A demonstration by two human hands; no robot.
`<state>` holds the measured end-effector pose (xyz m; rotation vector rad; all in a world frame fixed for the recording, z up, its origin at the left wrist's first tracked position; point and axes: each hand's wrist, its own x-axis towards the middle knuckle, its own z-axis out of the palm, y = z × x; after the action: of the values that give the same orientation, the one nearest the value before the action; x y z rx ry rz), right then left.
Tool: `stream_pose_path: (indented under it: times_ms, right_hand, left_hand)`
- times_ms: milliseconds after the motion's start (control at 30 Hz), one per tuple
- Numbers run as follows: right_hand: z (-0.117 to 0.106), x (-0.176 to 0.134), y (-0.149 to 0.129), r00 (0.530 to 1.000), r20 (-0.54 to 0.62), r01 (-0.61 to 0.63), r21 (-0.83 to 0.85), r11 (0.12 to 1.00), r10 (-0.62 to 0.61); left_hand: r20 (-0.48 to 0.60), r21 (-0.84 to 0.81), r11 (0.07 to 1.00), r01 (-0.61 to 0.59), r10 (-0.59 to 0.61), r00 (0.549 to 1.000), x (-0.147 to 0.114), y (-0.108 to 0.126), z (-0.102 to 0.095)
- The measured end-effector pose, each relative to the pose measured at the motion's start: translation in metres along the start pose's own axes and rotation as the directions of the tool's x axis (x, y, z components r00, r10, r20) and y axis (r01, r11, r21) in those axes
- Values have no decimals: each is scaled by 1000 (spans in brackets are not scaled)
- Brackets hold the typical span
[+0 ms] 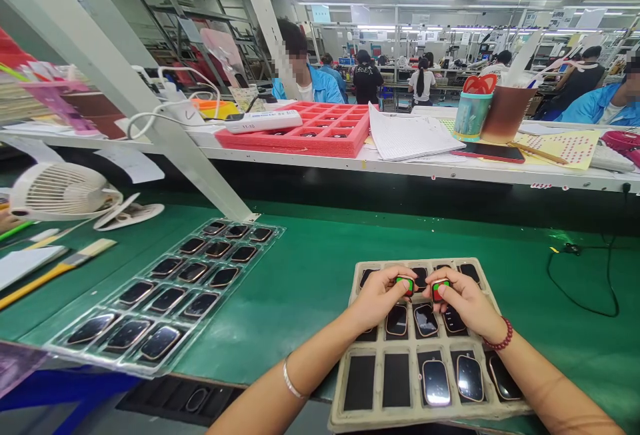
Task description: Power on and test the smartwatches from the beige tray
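My left hand (pixel 384 294) is closed around a small smartwatch body (pixel 406 284) with a lit green and red screen. A second smartwatch body (pixel 440 290), lit in the same colours, is gripped in my right hand (pixel 463 298). Both are held close together above a beige compartment tray (pixel 370 416). Dark-screened watch bodies, such as one (pixel 435 383) in the front row, lie in several of its pockets. The two front-left pockets show only black lining. My hands and forearms hide part of the middle and back rows.
On the left of the green bench (pixel 305 262) lies a clear plastic tray (pixel 107 308) with rows of watch bodies. A white fan (pixel 63 192) and a brush (pixel 65 268) are farther left. The shelf ahead holds a red foam tray (pixel 295 145). A black cable (pixel 575 295) lies right.
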<state>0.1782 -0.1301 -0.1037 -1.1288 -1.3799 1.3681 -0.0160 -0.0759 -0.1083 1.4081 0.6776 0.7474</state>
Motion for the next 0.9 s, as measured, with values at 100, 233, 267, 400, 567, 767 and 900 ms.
stream_pose_path:
  times_ms: [100,233,267,400,567,767,900]
  right_hand:
    - [-1,0,1,1000,8,7,4,1000,-7]
    - [0,0,1,1000,6,15,-4,1000,-15]
    - [1,0,1,1000,0,17,-7,1000,-17]
    - [2,1,1,1000,-16,26,-9,1000,-26]
    - [3,1,2,999,-6,40,17,999,-40]
    - [3,2,5,999,4,45,57,997,-45]
    - [3,2,8,999,6,52,73,996,-52]
  left_hand:
    - [2,12,1000,0,0,1000,0,1,0]
    - [-11,46,999,-2,3,1000,1,-2,0]
    - [-19,57,998,-8,9,1000,1,-3,0]
    - [-35,94,995,-16,20,999,2,-5,0]
    - [-45,96,995,-21,26,999,2,-4,1]
    - [-35,171,984,-42,48,998,2,-7,-1]
    - [-32,162,986,-44,50,998,2,-8,-2]
